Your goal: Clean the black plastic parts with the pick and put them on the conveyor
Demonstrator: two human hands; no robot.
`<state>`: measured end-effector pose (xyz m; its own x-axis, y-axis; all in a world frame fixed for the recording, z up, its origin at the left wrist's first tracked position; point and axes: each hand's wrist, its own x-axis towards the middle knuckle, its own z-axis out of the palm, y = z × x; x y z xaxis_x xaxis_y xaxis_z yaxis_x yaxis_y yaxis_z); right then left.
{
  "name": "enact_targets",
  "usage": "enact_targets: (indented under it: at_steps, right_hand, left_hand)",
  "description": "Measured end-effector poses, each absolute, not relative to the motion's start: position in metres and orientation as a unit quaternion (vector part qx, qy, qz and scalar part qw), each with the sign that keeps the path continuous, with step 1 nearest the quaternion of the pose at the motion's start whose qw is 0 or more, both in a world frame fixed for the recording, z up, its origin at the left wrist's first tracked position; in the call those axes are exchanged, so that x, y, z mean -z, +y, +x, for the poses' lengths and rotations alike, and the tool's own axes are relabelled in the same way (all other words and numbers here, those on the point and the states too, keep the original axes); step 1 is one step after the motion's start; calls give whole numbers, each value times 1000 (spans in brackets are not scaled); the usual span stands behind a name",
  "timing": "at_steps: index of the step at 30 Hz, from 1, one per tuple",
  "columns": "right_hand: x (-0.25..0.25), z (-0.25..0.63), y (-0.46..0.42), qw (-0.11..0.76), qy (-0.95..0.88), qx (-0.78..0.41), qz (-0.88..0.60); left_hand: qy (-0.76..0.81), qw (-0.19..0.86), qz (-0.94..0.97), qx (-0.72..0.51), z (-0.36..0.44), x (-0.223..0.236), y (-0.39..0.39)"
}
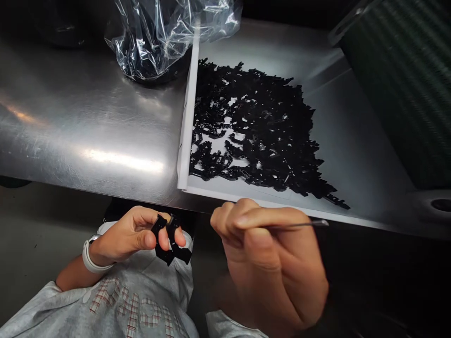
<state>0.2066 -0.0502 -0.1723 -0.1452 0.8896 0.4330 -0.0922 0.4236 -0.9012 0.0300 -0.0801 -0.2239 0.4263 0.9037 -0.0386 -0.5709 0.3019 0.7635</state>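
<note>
Pinching two upright black plastic parts (169,239) in left grip (132,232), one rightward-pointing metal pick (299,225) in right grip (268,263), both closed.

The counter (81,131) is brushed silver steel, streaked with pale glare. On it, a white-edged tray (188,126) carries a heap of glossy black plastic pieces (253,126). More black pieces (171,239) show in the left hand (130,232), which has a white wristband (92,256) below it. The thin pick (299,225) in the right hand (271,263) is dull grey metal. The sweatshirt (130,305) is heather grey, with red-and-white plaid lettering. Behind, a dark green ribbed cylinder (398,84) shows fine stripes, and a clear plastic bag (155,37) shows black inside.
</note>
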Motion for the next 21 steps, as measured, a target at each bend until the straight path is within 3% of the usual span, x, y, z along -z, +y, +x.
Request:
enact_targets:
  at_steps: [3,6,13,21]
  right_hand:
    - [177,209,-49,436,-659,-515,-333]
    - [175,208,-43,359,-658,-592,-295]
    - [171,212,-23,258,-662,-665,-231]
    - [176,209,-27,247,-577,-727,-279]
  left_hand:
    - [210,787,348,-465,28,223,-80]
    - [196,796,363,-443,26,222,-80]
    - [193,797,363,-441,24,223,-80]
    - [197,801,350,-443,25,225,-79]
